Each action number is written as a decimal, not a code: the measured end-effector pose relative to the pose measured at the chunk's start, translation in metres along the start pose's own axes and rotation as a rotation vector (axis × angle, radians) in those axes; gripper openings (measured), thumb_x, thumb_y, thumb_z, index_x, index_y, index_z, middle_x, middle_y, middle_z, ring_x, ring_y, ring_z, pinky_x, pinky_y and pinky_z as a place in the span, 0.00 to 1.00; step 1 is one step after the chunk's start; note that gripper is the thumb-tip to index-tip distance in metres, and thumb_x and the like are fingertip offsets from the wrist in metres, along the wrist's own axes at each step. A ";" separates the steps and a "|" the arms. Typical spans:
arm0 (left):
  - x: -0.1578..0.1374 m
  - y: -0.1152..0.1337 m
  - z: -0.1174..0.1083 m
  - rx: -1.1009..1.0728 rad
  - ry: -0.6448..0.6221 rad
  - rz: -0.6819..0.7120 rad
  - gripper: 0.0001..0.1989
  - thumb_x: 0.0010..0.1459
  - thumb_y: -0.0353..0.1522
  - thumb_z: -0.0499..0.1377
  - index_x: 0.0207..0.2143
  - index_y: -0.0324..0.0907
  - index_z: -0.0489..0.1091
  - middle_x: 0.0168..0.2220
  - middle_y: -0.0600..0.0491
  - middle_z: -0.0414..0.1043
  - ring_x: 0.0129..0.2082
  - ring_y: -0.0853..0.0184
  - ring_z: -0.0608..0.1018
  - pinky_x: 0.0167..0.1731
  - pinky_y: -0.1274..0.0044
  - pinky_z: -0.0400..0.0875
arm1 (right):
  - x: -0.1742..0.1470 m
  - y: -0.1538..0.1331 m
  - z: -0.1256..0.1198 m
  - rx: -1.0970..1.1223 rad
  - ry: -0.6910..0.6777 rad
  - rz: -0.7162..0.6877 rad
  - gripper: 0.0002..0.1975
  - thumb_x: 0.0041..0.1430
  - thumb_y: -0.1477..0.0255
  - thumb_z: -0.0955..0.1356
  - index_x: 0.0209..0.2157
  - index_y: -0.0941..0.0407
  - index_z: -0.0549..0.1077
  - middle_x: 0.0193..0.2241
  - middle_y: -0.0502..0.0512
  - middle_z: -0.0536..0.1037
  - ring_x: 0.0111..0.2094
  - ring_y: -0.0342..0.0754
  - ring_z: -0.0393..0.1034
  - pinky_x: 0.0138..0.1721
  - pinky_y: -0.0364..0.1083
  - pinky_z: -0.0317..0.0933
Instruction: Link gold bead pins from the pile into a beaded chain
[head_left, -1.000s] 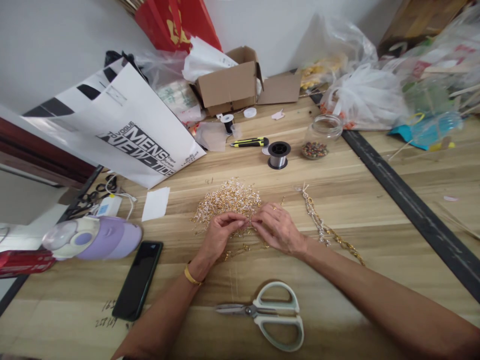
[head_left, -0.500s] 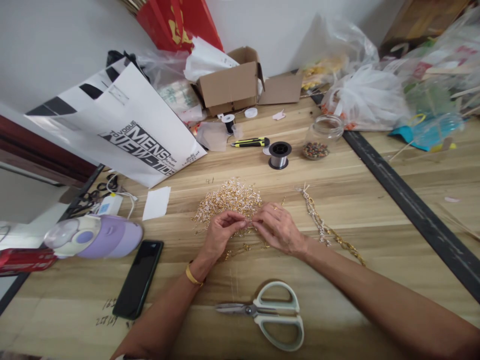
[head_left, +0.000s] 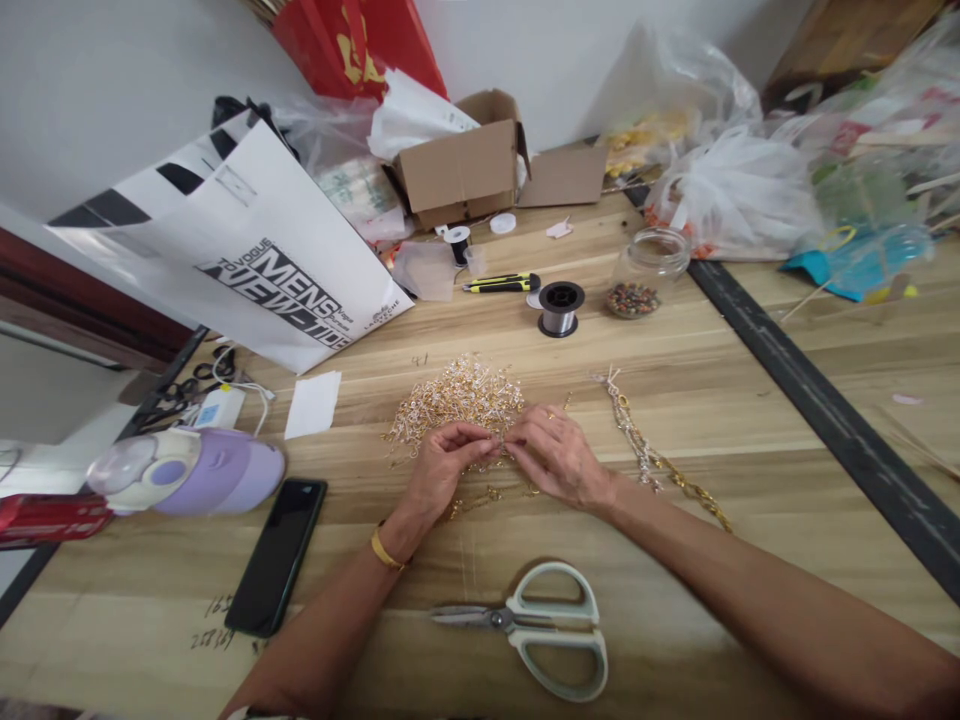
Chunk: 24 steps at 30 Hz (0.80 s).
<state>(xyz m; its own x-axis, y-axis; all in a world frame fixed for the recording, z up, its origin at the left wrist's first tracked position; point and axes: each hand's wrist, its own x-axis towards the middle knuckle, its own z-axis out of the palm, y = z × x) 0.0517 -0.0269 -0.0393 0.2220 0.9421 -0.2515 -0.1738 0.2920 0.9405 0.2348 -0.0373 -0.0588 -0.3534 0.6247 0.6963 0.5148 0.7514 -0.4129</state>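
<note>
Head view, left to right: purple bottle (head_left: pixel 225 470) at the edge, charger (head_left: pixel 219 408) with white cable just behind it. Phone (head_left: pixel 277 560) flat on the surface (head_left: pixel 675 640), screen dark, handwritten digits beside it. White bag (head_left: pixel 300 270) leans behind, paper (head_left: pixel 312 404) by its lower edge.

Left hand (head_left: pixel 439 470), gold bangle (head_left: pixel 386 548) at the wrist: thumb and index fingers in a narrow pinch at a tiny piece (head_left: pixel 499 438), too small to identify. Pile (head_left: pixel 457 395) of small gold bits sits just beyond both hands; short chain (head_left: pixel 476 500) on the near side, partly between them. Cutter (head_left: pixel 501 284) farther back, cardboard box (head_left: pixel 457 170) behind it. Scissors (head_left: pixel 525 622) nearest the camera, blades pointing left, nearly together.

Right hand (head_left: pixel 559 455), ring on one finger: fingers narrow too, tips meeting the left's at the same piece. Spool (head_left: pixel 559 312) upright behind. Jar (head_left: pixel 645 280) lidless, beads at the bottom. Gold and silver chains (head_left: pixel 652 455) lie right of the right hand, apart from it. Plastic bag (head_left: pixel 739 195) behind the jar, black strip (head_left: pixel 817 400) running diagonally.
</note>
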 end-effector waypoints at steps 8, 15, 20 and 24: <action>-0.001 0.006 0.007 -0.110 0.032 -0.109 0.13 0.33 0.30 0.73 0.24 0.37 0.76 0.23 0.53 0.78 0.23 0.71 0.77 0.30 0.79 0.74 | 0.001 0.000 0.000 0.016 -0.015 0.007 0.02 0.62 0.76 0.64 0.37 0.58 0.68 0.30 0.55 0.74 0.33 0.48 0.66 0.37 0.48 0.61; -0.001 0.005 0.006 -0.111 0.013 -0.084 0.11 0.34 0.30 0.73 0.24 0.38 0.77 0.23 0.54 0.78 0.23 0.72 0.77 0.29 0.80 0.73 | 0.001 0.001 0.000 0.023 0.003 0.001 0.04 0.62 0.77 0.64 0.38 0.59 0.69 0.31 0.57 0.75 0.34 0.48 0.66 0.40 0.48 0.62; -0.002 0.005 0.006 -0.092 0.009 -0.083 0.11 0.36 0.31 0.72 0.25 0.38 0.77 0.24 0.54 0.78 0.23 0.71 0.77 0.30 0.79 0.73 | 0.002 0.000 -0.001 0.019 -0.002 -0.003 0.04 0.63 0.77 0.63 0.39 0.58 0.69 0.32 0.56 0.75 0.34 0.48 0.66 0.40 0.48 0.62; -0.003 0.004 0.006 -0.101 -0.012 -0.088 0.11 0.37 0.31 0.72 0.25 0.38 0.77 0.25 0.54 0.79 0.24 0.71 0.78 0.31 0.79 0.73 | 0.002 -0.001 -0.001 0.011 -0.004 -0.011 0.03 0.62 0.77 0.63 0.38 0.58 0.68 0.31 0.57 0.74 0.34 0.48 0.65 0.39 0.48 0.61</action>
<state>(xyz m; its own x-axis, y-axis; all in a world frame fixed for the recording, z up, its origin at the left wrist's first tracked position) 0.0559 -0.0291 -0.0337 0.2516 0.9101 -0.3291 -0.2488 0.3895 0.8868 0.2349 -0.0371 -0.0565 -0.3622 0.6170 0.6986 0.5020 0.7607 -0.4115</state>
